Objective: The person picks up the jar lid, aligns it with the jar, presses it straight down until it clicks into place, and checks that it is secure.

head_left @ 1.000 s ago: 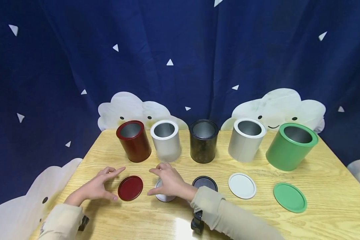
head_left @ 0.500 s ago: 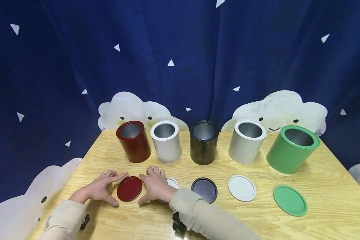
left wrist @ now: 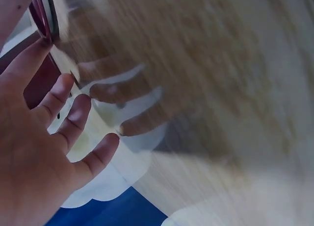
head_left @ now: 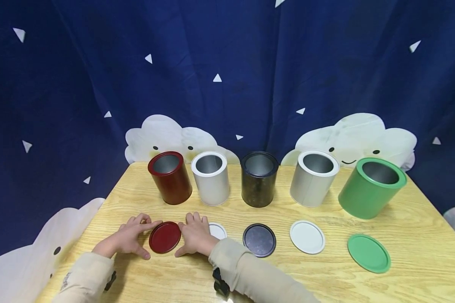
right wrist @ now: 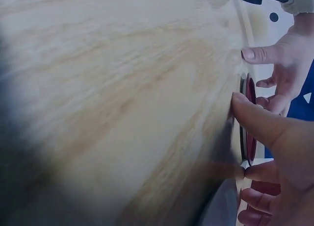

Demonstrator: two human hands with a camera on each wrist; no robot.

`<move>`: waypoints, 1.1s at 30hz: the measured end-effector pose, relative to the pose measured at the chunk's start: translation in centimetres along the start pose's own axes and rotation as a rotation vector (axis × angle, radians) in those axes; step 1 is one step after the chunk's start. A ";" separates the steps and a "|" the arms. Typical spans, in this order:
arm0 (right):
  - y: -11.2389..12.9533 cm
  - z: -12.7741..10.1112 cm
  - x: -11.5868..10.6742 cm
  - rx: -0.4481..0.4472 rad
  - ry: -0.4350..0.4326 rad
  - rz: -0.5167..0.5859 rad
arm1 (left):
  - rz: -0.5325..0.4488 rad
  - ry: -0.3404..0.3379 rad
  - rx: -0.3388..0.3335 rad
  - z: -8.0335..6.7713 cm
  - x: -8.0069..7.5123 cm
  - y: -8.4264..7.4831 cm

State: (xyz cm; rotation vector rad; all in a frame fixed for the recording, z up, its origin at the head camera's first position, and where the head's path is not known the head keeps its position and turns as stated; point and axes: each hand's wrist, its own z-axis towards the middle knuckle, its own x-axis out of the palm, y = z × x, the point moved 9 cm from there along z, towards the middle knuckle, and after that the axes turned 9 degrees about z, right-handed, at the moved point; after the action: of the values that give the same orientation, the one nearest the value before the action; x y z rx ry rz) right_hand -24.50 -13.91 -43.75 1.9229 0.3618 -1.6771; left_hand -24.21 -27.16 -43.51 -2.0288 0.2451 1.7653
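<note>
A round dark red lid (head_left: 165, 238) lies flat on the wooden table between both hands. On its left side is my left hand (head_left: 128, 237), index fingertip at the lid's upper left edge and thumb spread toward me. In the left wrist view that finger reaches the red rim (left wrist: 44, 15). My right hand (head_left: 196, 236) stands at the lid's right side, fingers spread and thumb low by the table, partly covering a small white lid (head_left: 218, 231). In the right wrist view the thumb and fingers of the right hand (right wrist: 293, 152) are beside the lid's edge.
Behind stand a red can (head_left: 173, 183), a small white can (head_left: 213, 185), a black can (head_left: 258, 187), a larger white can (head_left: 311, 185) and a green can (head_left: 365, 195), all uncovered. Black (head_left: 259, 240), white (head_left: 307, 237) and green lids (head_left: 369, 253) lie to the right.
My right hand has moved left, from over the small white lid to the red lid's right side. My left hand has come slightly right, up to the red lid's edge.
</note>
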 end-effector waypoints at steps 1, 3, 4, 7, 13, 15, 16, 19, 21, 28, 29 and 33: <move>0.0 0.1 0.1 0.004 0.001 -0.006 | 0.002 -0.002 -0.005 0.1 0.0 0.0; 0.1 0.1 0.2 0.007 0.001 -0.007 | 0.010 -0.006 -0.006 0.2 -0.1 -0.1; 0.2 0.2 0.2 0.008 0.000 -0.002 | 0.017 -0.010 -0.006 0.2 -0.1 -0.2; 0.3 0.2 0.2 0.015 0.004 0.018 | 0.032 -0.011 -0.002 0.3 -0.2 -0.3; 0.1 0.3 0.0 0.018 -0.016 0.113 | 0.031 -0.012 0.010 0.4 -0.2 -0.4; 0.0 0.3 -0.2 0.011 -0.031 0.140 | 0.024 -0.019 0.016 0.4 -0.3 -0.4; 0.0 0.4 -0.2 0.006 -0.039 0.153 | 0.019 -0.025 0.019 0.4 -0.4 -0.5; -0.2 0.5 -0.5 -0.008 -0.066 0.164 | 0.012 -0.051 0.038 0.4 -0.6 -0.6; -0.2 0.6 -0.8 -0.018 -0.088 0.166 | 0.008 -0.075 0.051 0.3 -1.0 -0.7; -0.1 0.5 -2.1 -0.061 -0.161 0.157 | -0.006 -0.157 0.092 0.0 -2.2 -1.0; -0.1 0.5 -2.3 -0.068 -0.168 0.153 | -0.004 -0.169 0.098 0.0 -2.4 -1.0; -0.1 0.3 -3.0 -0.093 -0.190 0.151 | -0.025 -0.198 0.112 -0.2 -3.0 -1.3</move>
State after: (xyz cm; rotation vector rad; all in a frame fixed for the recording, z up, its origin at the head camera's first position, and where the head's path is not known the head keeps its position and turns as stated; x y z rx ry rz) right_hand -25.28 -13.55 -40.92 1.6647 0.2110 -1.6950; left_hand -24.00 -26.50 -40.34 -1.7581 0.2494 1.8771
